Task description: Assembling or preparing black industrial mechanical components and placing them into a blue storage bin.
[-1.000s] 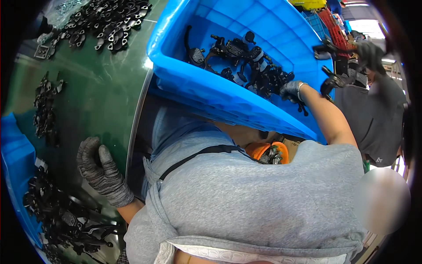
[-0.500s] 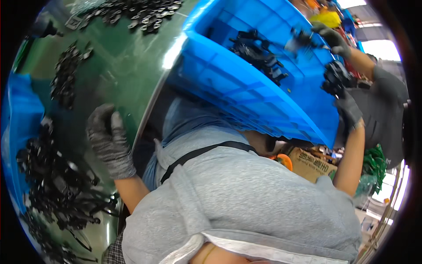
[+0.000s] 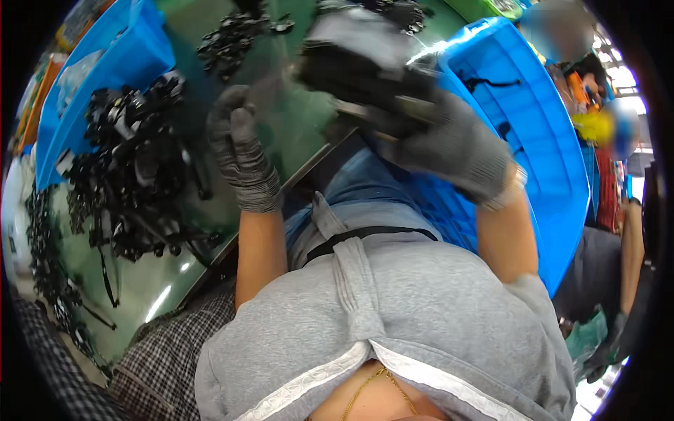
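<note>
While holding left hand (image 3: pixel 242 154) empty, apart, now clamping blurred black parts (image 3: pixel 354 63) in right hand (image 3: pixel 460 144), upper centre, apparently mid-transfer, needing steadiness next.

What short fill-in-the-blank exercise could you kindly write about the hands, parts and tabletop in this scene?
The person's ____ hand holds blurred dark parts. The largest heap of black parts lies to the ____ of the other hand. The large bin on the picture's right is ____. The tabletop is coloured ____.

Missing words: right; left; blue; green.
</note>
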Action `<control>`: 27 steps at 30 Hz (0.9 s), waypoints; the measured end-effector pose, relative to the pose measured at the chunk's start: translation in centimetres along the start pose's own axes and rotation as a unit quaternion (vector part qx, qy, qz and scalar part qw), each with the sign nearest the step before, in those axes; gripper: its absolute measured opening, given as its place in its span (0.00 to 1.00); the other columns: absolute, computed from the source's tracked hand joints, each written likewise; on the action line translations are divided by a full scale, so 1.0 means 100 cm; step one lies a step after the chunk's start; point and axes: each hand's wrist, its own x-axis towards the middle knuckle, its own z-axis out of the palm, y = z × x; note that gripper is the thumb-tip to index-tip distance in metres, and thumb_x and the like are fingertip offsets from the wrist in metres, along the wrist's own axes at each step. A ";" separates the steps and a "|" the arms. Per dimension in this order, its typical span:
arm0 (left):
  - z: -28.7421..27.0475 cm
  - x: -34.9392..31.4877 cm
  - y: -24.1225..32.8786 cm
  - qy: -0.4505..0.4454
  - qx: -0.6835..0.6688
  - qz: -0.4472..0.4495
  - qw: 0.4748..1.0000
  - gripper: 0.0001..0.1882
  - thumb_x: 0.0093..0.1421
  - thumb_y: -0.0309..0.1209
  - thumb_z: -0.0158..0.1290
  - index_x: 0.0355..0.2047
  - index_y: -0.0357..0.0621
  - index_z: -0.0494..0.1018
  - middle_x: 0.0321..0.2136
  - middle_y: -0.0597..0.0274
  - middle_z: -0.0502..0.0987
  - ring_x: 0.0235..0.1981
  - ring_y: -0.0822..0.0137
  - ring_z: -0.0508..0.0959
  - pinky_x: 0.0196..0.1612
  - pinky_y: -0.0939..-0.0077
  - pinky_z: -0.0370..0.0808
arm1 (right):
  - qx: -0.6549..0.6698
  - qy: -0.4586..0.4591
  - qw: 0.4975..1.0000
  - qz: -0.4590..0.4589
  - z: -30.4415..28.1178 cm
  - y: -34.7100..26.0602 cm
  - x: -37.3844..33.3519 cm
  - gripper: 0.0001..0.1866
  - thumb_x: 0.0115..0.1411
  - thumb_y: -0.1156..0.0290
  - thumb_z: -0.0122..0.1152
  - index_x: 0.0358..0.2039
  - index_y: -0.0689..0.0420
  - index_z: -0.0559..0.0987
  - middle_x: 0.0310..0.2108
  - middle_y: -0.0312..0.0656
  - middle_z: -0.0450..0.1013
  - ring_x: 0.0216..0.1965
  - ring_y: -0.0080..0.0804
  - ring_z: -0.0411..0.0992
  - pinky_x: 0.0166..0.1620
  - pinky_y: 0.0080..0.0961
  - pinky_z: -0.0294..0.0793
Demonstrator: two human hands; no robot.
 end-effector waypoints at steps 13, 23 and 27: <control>-0.005 0.006 -0.002 0.067 0.131 0.127 0.981 0.24 0.56 0.30 0.65 0.51 0.40 0.72 0.56 0.58 0.68 0.49 0.65 0.72 0.57 0.65 0.72 | 0.252 -0.233 0.939 -0.008 0.082 0.031 0.114 0.42 0.62 0.68 0.70 0.71 0.64 0.59 0.56 0.50 0.76 0.57 0.34 0.74 0.54 0.29 0.78; -0.010 0.012 -0.005 0.127 0.059 0.010 0.990 0.20 0.55 0.27 0.65 0.48 0.42 0.74 0.41 0.63 0.74 0.41 0.69 0.74 0.47 0.70 0.75 | 0.023 -0.056 0.998 -0.020 0.060 0.093 0.155 0.30 0.66 0.62 0.64 0.64 0.62 0.70 0.55 0.58 0.76 0.55 0.45 0.76 0.58 0.34 0.74; -0.013 0.009 0.000 0.083 0.187 0.032 0.978 0.15 0.55 0.26 0.66 0.43 0.43 0.77 0.36 0.67 0.74 0.38 0.73 0.74 0.43 0.74 0.74 | -0.075 0.130 0.984 -0.101 0.040 0.099 0.174 0.38 0.60 0.54 0.71 0.65 0.60 0.69 0.58 0.58 0.72 0.59 0.50 0.72 0.60 0.38 0.73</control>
